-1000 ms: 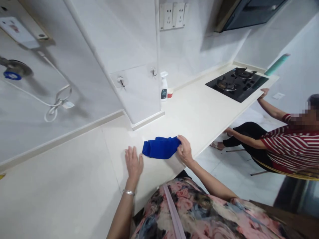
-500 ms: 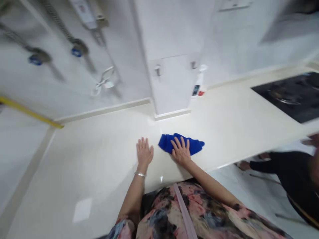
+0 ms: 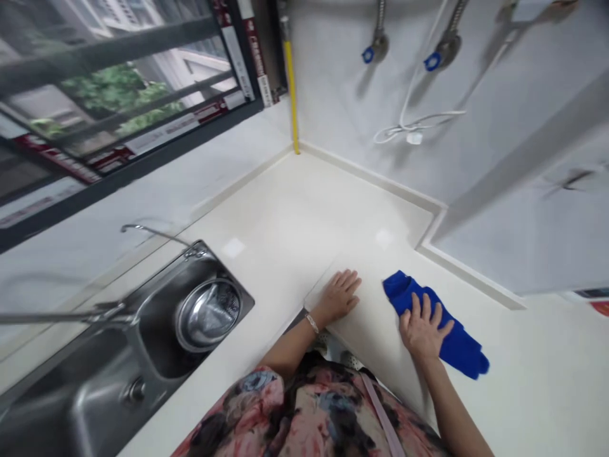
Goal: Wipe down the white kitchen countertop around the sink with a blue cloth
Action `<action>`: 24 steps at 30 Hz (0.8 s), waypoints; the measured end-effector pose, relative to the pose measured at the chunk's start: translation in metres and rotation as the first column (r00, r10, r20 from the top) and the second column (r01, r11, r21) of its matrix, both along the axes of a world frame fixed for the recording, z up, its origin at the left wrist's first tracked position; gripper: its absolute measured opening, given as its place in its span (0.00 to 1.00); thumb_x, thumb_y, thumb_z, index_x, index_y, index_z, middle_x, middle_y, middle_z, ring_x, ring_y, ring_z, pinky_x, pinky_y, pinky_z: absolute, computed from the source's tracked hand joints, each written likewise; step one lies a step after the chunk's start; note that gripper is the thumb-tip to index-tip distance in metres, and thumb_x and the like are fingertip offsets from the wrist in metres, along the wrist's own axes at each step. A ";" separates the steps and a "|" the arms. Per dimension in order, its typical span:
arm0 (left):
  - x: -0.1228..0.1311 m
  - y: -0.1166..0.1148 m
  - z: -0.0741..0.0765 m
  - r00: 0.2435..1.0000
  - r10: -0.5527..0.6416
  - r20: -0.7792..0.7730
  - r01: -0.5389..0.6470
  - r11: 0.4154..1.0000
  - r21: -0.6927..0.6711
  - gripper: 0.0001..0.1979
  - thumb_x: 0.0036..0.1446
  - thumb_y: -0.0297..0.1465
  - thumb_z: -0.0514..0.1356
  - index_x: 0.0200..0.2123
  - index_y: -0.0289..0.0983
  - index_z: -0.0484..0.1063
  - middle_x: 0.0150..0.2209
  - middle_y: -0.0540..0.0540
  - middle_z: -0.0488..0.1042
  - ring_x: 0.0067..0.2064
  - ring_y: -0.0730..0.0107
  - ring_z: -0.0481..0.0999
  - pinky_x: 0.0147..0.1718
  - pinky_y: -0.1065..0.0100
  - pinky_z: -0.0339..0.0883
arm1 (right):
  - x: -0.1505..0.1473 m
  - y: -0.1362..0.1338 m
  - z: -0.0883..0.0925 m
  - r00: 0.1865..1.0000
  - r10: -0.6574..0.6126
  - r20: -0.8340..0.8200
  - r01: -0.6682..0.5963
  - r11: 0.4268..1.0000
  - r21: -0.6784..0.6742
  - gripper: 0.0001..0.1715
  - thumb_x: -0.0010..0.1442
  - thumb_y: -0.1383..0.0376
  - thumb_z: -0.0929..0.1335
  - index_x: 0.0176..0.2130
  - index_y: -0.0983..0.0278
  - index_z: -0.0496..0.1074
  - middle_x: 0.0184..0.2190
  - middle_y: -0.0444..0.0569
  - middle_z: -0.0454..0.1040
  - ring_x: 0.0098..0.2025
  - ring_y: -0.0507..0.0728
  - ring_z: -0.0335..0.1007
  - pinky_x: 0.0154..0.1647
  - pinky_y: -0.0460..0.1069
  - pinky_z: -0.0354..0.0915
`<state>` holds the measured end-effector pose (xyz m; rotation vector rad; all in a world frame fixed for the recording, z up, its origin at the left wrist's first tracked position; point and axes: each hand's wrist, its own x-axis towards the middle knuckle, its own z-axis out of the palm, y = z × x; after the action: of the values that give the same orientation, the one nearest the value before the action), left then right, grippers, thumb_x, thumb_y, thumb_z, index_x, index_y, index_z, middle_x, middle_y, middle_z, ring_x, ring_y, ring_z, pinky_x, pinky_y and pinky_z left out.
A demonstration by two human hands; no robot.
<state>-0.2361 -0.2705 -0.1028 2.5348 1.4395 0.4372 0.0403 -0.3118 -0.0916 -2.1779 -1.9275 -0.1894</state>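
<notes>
A blue cloth (image 3: 464, 346) lies bunched lengthwise on the cream countertop (image 3: 304, 209). My right hand (image 3: 423, 327) rests on its near side with the fingers spread over the fabric, pressing it flat rather than wrapping round it. To the left, my left hand (image 3: 337, 297) lies palm down on the counter near its inner corner edge, fingers stretched out and nothing in them. A bracelet (image 3: 313, 324) circles the left wrist. A gap of bare counter separates the left hand from the cloth.
A steel double sink (image 3: 143, 387) with a tap (image 3: 157, 233) is set in the counter at left, a metal colander (image 3: 209, 314) in its basin. A yellow pipe (image 3: 292, 95) stands in the corner. Blue-handled valves (image 3: 432, 60) and a coiled white cable (image 3: 404, 130) are on the wall.
The view has swung left, bringing the sink and window into sight and taking the stove and other person out. My right hand is still on the cloth; my left still lies flat on the counter.
</notes>
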 end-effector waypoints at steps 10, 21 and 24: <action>-0.141 -0.201 0.022 0.761 0.636 -0.131 -0.646 0.760 -0.062 0.30 0.76 0.41 0.48 0.75 0.38 0.61 0.76 0.35 0.59 0.78 0.52 0.57 0.75 0.45 0.55 | -0.006 0.077 0.006 0.986 0.054 -0.158 -0.060 0.998 -0.030 0.39 0.71 0.61 0.58 0.77 0.63 0.57 0.76 0.67 0.56 0.77 0.85 0.44 0.62 0.91 0.49; -0.194 -0.398 0.033 0.006 0.974 -0.226 -0.999 0.016 0.042 0.31 0.75 0.42 0.43 0.74 0.39 0.65 0.77 0.37 0.57 0.79 0.43 0.52 0.75 0.35 0.46 | -0.118 0.084 -0.002 0.928 0.339 -0.153 -0.346 0.938 -0.018 0.39 0.69 0.63 0.59 0.75 0.70 0.60 0.77 0.68 0.54 0.77 0.86 0.41 0.63 0.92 0.48; -0.191 -0.391 0.029 0.007 0.976 -0.217 -0.998 0.021 0.063 0.31 0.75 0.41 0.44 0.74 0.40 0.65 0.78 0.38 0.57 0.79 0.45 0.51 0.76 0.37 0.44 | -0.163 0.080 0.004 0.896 0.432 -0.108 -0.440 0.895 -0.071 0.40 0.69 0.62 0.59 0.76 0.69 0.59 0.78 0.67 0.52 0.78 0.85 0.40 0.64 0.92 0.46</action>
<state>-0.4271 -0.6612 -0.0736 0.8886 3.0843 0.1934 -0.1225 -0.2322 -0.0881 -1.7042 -2.3482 0.0784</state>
